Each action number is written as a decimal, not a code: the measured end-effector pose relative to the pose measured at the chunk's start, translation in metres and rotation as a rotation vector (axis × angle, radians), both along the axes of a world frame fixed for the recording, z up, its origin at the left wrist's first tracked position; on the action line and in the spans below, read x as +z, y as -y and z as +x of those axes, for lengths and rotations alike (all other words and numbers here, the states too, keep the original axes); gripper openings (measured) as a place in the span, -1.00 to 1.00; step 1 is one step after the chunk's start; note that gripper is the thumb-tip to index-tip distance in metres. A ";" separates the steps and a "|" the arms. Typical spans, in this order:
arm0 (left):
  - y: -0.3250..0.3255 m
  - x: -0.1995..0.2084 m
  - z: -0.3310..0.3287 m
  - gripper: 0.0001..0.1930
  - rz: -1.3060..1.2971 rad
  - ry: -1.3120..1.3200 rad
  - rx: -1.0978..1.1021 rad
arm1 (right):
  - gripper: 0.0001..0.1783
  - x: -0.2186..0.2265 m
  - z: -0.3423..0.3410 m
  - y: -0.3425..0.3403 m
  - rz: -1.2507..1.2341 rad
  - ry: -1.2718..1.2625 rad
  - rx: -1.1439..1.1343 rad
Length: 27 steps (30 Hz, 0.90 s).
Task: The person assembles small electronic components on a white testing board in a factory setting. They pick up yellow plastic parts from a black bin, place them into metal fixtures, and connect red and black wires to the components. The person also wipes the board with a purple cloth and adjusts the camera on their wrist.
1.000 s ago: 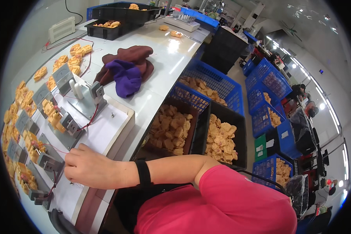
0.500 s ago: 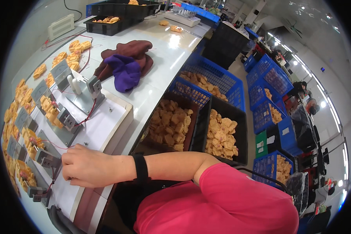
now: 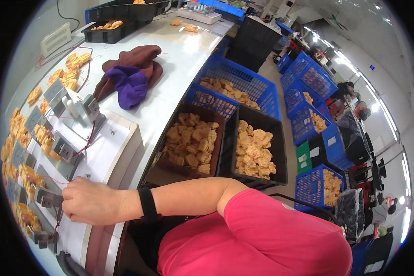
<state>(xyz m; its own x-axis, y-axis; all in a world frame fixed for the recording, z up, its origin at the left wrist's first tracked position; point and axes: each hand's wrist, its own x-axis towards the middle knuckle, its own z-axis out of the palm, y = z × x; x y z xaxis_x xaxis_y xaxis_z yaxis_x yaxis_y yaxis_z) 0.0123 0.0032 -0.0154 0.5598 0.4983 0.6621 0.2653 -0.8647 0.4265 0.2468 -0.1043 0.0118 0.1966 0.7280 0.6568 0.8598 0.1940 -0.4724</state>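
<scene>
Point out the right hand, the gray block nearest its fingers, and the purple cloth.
Right hand (image 3: pixel 94 202): head view, on the back of the hand.
Gray block (image 3: pixel 48 198): head view, on its visible face.
Purple cloth (image 3: pixel 131 88): head view, mid-folds.

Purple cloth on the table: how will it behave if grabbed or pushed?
Likely floppy: the purple cloth lies in loose folds. Probably won't roll, being slumped on the table. May tug the brown cloth along, since they lie bunched together.

Beyond your pale worktop's (image 3: pixel 179 60) left edge rises a pale wall (image 3: pixel 46 27); past its right edge you have greyish floor (image 3: pixel 273 73) and bright strip lights (image 3: pixel 327 44).
</scene>
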 end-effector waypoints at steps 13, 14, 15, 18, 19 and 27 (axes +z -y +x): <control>0.018 0.039 0.015 -0.81 -0.362 0.033 0.191 | -0.86 0.028 0.000 0.021 -0.129 -0.305 0.169; 0.018 0.039 0.014 -0.81 -0.357 0.016 0.212 | -0.87 0.027 0.001 0.021 -0.107 -0.320 0.183; 0.018 0.037 0.013 -0.83 -0.344 0.044 0.238 | -0.88 0.026 0.000 0.020 -0.084 -0.336 0.191; 0.017 0.035 0.018 -0.84 -0.356 0.058 0.260 | -0.90 0.035 0.001 0.030 -0.180 -0.781 0.166; 0.017 0.035 0.019 -0.84 -0.358 0.061 0.260 | -0.85 0.032 0.005 0.032 -0.167 -0.817 0.205; 0.017 0.040 0.013 -0.75 -0.356 -0.062 0.230 | -0.49 0.020 0.021 0.036 -0.048 -0.867 0.279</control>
